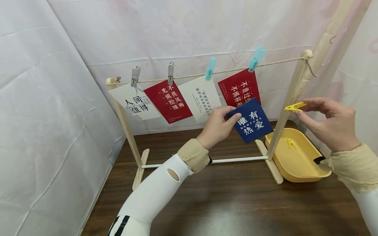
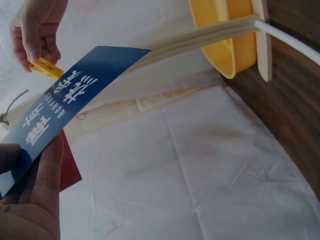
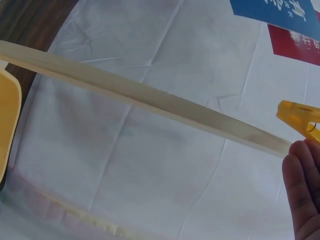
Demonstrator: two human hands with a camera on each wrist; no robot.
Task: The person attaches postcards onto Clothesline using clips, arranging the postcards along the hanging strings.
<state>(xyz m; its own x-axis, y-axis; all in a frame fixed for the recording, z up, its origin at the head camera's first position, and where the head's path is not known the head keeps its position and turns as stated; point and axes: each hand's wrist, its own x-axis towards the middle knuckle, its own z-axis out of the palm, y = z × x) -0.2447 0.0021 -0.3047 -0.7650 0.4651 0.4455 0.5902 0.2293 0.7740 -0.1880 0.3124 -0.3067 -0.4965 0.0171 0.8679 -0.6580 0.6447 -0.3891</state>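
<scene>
My left hand point(image 1: 217, 126) pinches a blue card point(image 1: 253, 123) with white characters by its left corner, thumb in front. The card hangs tilted before a red card point(image 1: 233, 86) clipped to the rope, covering its lower part. To the right of the post, my right hand point(image 1: 335, 123) pinches a yellow clothespin point(image 1: 296, 106) between thumb and fingers. In the left wrist view the clothespin point(image 2: 46, 68) appears just beyond the blue card point(image 2: 75, 100); the head view shows them apart.
A rope point(image 1: 236, 69) spans a wooden stand, holding several cards under grey clothespins point(image 1: 170, 73) and blue clothespins point(image 1: 210, 68). Right of the stand's post point(image 1: 290, 95) sits a yellow tray point(image 1: 298, 164) with a yellow clothespin point(image 1: 291, 143) inside. White cloth point(image 1: 165, 29) hangs behind the brown table point(image 1: 230, 196).
</scene>
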